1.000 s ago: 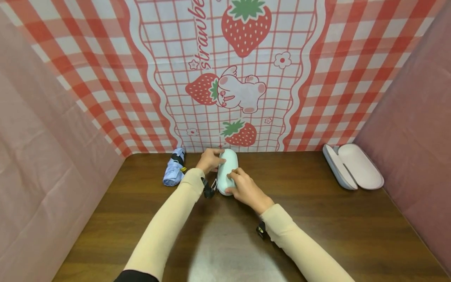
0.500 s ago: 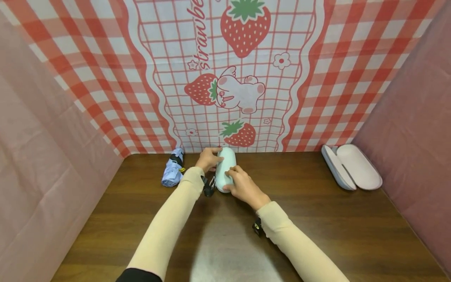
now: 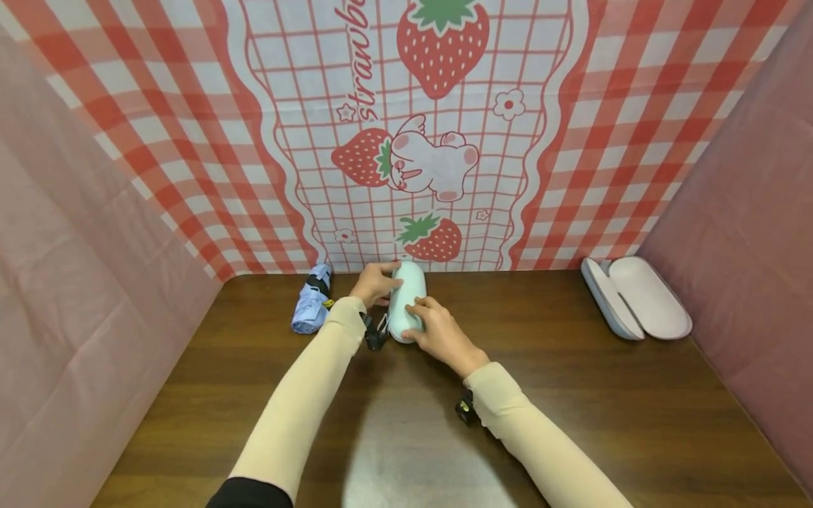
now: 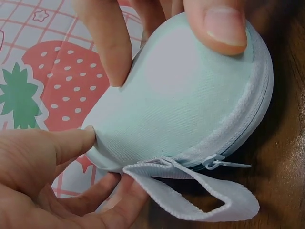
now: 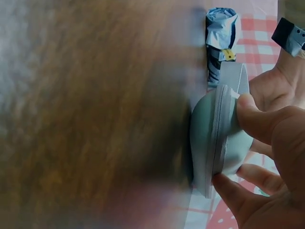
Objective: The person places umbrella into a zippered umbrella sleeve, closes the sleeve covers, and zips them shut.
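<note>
Light-blue folded fabric umbrella [image 3: 310, 308], on brown wooden table [image 3: 546, 367]. Left hand [image 3: 373, 283] pinches far end of mint-green oblong zippered case [image 3: 410, 286], centre back. Right hand [image 3: 441, 334] pinches its near end. Open grey-blue clamshell case [image 3: 651, 300], far right.

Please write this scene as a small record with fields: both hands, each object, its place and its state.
left hand: holds the mint case toward its far end
right hand: holds the mint case toward its near end
zipper: looks closed where it shows
strap: loop at the case's left side
umbrella: blue, folded, left of the mint case
second case: lying open at the right, pale lining
surface: brown wooden table
</note>
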{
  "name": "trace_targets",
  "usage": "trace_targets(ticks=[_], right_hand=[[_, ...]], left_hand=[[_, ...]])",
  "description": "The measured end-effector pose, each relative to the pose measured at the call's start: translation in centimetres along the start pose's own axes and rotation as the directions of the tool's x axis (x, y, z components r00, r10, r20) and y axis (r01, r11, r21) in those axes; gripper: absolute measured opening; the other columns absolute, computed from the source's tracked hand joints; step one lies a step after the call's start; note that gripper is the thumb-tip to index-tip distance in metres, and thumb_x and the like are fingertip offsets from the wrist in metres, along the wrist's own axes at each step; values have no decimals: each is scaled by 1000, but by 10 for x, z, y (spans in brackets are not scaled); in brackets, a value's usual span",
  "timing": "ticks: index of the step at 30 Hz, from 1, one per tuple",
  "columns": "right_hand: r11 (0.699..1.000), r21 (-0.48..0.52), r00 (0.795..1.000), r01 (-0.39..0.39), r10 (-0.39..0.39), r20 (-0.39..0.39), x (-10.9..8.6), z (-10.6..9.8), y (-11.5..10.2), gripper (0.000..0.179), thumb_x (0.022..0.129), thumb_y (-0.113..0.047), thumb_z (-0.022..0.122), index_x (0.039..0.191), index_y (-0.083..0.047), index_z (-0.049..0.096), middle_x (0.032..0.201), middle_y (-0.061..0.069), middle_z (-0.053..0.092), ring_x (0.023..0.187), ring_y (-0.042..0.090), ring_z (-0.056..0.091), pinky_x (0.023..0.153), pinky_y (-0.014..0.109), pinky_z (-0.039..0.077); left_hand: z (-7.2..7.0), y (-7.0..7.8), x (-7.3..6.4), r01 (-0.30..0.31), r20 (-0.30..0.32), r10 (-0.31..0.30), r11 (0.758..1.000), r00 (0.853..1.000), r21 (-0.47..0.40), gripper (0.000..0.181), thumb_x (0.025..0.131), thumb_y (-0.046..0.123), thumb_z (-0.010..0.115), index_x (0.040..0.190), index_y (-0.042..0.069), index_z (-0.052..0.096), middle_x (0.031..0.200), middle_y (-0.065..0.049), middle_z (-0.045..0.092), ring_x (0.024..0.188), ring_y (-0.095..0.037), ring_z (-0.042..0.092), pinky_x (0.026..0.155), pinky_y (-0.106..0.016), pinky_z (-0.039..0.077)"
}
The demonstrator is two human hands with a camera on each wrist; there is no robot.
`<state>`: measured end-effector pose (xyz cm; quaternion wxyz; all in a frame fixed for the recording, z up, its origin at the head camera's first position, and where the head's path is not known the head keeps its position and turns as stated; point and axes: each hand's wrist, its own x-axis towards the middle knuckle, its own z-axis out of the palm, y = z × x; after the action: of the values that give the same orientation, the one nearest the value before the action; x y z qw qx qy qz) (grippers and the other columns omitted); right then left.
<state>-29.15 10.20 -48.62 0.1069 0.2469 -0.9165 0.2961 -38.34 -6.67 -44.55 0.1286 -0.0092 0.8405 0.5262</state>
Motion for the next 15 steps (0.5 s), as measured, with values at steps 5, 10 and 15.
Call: trace_targets(ticks=[5,10,15], right_hand=[[999,29,995,-14,11,100,-2,-9,0,56,94,-22,77,140,3,59,148,31,49,131,47,55,105,52,51],[997,76,986,0,-13,164,-7,-21,6,56,97,-20,73,145,2,54,154,31,43,141,46,47,112,55,45],[997,72,992,39,-47,114,-19,-41,22,52,95,-11,72,143,3,56,149,30,50,138,44,50,111,57,44]], left_hand=[[2,-2,-1,-52,-2,52,997,999,61,52,102,18,65,152,15,52,146,-22,56,117,-37,66,87,-45,61],[5,-7,-6,-115,-14,120,970,993,216,56,103,24,62,153,5,46,148,-24,53,118,-40,65,90,-47,60],[8,-8,-19,-243,-14,269,888,963,389,61,102,26,62,154,0,43,152,-26,49,140,-43,47,112,-53,45]])
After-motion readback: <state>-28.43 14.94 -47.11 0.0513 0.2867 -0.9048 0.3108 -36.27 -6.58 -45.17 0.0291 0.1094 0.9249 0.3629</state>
